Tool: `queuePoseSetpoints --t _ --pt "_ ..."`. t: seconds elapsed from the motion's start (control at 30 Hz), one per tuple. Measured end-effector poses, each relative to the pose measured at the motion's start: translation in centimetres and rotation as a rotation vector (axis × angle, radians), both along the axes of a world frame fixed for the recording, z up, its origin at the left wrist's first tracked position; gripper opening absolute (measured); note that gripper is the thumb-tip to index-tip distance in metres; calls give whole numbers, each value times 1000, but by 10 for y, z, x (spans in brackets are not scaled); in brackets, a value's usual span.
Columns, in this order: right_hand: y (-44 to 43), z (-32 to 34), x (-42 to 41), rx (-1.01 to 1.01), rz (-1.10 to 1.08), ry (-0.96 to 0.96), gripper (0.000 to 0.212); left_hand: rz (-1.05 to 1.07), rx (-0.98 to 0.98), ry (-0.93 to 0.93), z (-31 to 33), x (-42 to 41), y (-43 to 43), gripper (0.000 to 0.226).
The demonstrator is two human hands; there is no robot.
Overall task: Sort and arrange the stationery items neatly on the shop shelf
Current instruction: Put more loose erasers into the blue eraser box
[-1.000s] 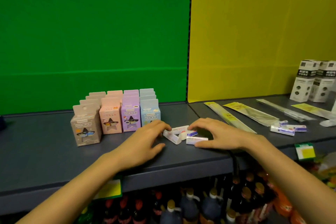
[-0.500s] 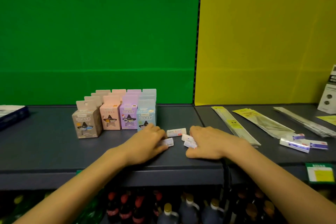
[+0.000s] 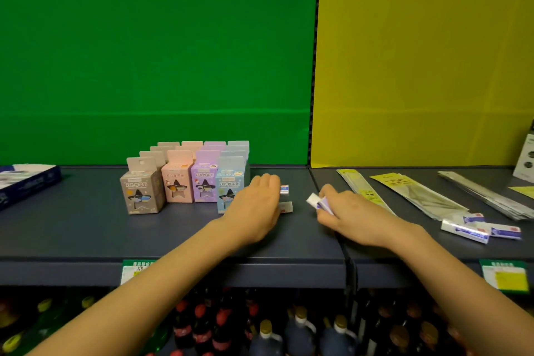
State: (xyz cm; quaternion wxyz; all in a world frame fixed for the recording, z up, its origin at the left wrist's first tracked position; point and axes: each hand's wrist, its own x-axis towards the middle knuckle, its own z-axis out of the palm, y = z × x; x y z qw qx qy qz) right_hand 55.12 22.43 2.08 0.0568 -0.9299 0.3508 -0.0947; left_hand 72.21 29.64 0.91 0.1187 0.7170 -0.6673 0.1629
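On the dark grey shelf [image 3: 86, 228], my left hand [image 3: 254, 208] lies palm down beside the light blue sharpener box [image 3: 229, 182]. One small eraser [image 3: 284, 189] pokes out past its fingertips and another white eraser [image 3: 286, 207] shows at its thumb. My right hand [image 3: 349, 212] pinches a white eraser with a purple sleeve [image 3: 318, 202] in its fingertips, just above the shelf, right of the left hand. Whether it holds more than one is hidden.
Rows of pastel sharpener boxes [image 3: 179, 179] stand at centre left. Long clear packets [image 3: 419, 193] lie to the right, with loose erasers [image 3: 465, 230] near the front edge. A blue box [image 3: 26, 182] lies far left. Bottles [image 3: 300, 329] fill the shelf below.
My left hand slid back and left toward the blue box, taking two erasers along. My right hand picked up an eraser from the shelf. The view shifted slightly.
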Motion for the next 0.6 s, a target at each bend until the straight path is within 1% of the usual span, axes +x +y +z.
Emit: queuePoseSetpoints --t 0.07,0.1,0.17,0.23,0.3,0.4,0.5,0.6 --pt "-1 -1 -6 0 -2 -30 26 26 20 -96 0 -3 -11 25" --pt "-2 -2 -10 3 -3 -36 26 32 44 -111 0 -3 -14 28" --pt "-3 -3 -18 17 -6 -68 25 36 113 -67 -2 -3 -19 31" --pt "-3 -3 -25 31 -7 -111 22 41 183 5 -4 -3 -19 28" --pt "-3 -3 -30 28 -3 -146 18 41 207 -10 -7 -2 -19 20" --pt "-5 -2 -33 -3 19 -209 17 16 172 -29 -6 -2 -16 17" --pt "-3 0 -30 27 59 -281 20 -50 173 71 -6 -1 -9 16" --pt "0 2 -23 64 126 -314 24 -124 156 281 -5 5 1 18"
